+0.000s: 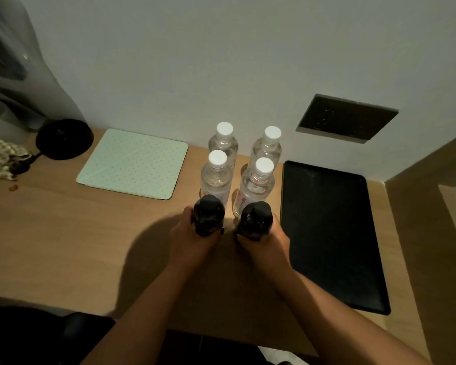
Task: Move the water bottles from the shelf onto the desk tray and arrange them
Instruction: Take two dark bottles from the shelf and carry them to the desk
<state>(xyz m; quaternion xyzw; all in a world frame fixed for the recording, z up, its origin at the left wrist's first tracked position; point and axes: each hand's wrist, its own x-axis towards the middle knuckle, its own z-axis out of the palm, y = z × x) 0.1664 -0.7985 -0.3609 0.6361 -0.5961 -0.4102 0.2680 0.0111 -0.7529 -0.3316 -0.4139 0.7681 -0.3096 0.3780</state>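
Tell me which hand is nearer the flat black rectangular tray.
Right. The right hand, gripping a dark bottle, sits just beside the flat black rectangular tray's left edge; the left hand, holding another dark bottle, is farther left.

Left hand [188, 239], right hand [265, 242] each grip dark bottle; four clear bottles [216, 177] beside black tray [327, 233].

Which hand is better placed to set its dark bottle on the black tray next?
Right. The right hand with its dark bottle sits right beside the black tray; the left hand is farther away.
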